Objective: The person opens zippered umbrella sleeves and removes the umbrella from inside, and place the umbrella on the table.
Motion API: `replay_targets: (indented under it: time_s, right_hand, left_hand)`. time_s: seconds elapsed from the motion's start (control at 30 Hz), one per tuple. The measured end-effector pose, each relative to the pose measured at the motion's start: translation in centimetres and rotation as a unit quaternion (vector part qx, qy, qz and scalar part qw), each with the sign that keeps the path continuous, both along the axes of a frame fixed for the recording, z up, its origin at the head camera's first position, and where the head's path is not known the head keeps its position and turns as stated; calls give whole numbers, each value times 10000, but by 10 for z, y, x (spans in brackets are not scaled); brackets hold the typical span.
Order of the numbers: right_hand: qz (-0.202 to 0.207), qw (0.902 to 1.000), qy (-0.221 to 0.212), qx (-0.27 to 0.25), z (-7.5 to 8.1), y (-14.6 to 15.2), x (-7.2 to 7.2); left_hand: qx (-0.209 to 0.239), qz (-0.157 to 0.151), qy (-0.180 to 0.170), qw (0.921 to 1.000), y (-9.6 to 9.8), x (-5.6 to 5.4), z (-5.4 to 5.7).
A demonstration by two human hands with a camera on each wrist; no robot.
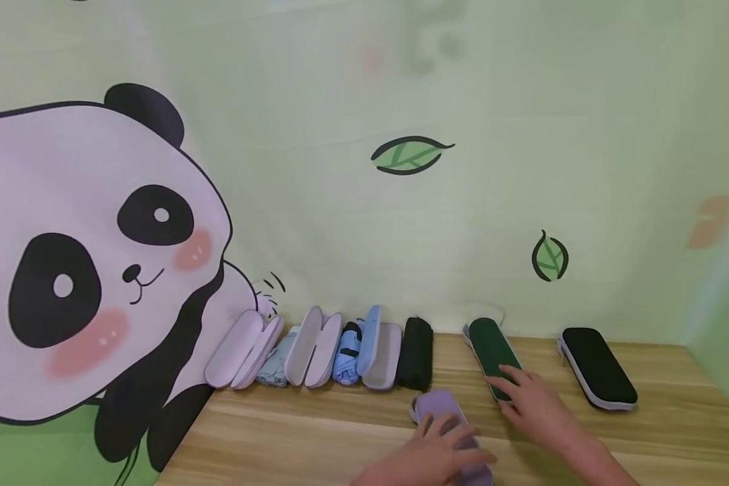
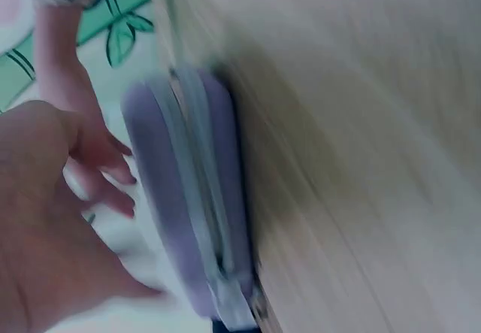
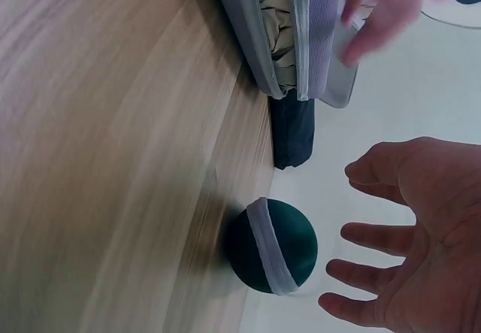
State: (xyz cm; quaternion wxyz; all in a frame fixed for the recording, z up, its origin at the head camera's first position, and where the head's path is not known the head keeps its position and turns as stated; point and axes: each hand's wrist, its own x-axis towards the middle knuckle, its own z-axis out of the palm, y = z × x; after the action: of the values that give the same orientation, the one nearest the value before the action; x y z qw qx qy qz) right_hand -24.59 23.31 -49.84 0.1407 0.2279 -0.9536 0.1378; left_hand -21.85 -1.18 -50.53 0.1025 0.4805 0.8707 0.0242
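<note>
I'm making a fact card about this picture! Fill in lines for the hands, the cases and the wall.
Left hand: over the purple case, fingers spread
Right hand: over the green case, fingers spread
Inside purple case: tan fabric
Open cases: three, left of the black bundle
Far right: black case
Wall: panda, leaves

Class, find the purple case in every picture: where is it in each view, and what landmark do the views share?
Head: the purple case lies low, right of center, partly covered by the left hand.
Left wrist: the purple case slants left of center.
Right wrist: the purple case is at the top, cut off by the edge.
Shared landmark: the left hand, near it each time.
</note>
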Motion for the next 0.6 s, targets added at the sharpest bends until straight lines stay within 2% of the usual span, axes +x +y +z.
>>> replay_targets:
  time_s: [0.03,0.1,0.13,0.17,0.2,0.23,0.3,0.4,0.5,0.6]
  right_hand:
    - [11,10000,62,-63,-1,-1,1]
    - [-21,9998,137,-127,-4,-3,1]
    - [-28,9997,186,-147,-5,-5,1]
    - [-40,9997,211,-146,-6,-5,1]
    - [-50,9997,220,-113,-6,-5,0]
    - [-52,9997,207,-84,-7,-5,0]
    - [-64,9999,132,15,-8,-5,-1]
    - [-115,9999,18,87,-10,-6,0]
    - [-179,9998,-70,73,-9,-5,1]
    - [-215,9997,-136,28,-8,-6,2]
  left_hand:
    - [91,521,-173,9985,2,5,-2]
    - [101,1474,-359,9884,9,13,-9]
    - [36,1827,-376,9825,12,17,-14]
    - [-6,2048,-335,9782,17,19,-18]
    - [-33,2130,-215,9768,21,21,-22]
    - [-58,2082,-34,9781,24,21,-26]
    - [-114,1777,373,9833,27,20,-33]
    - [-144,1240,853,9885,27,9,-38]
    - [-97,891,933,9916,26,-4,-37]
    - [225,859,866,9923,26,-15,-36]
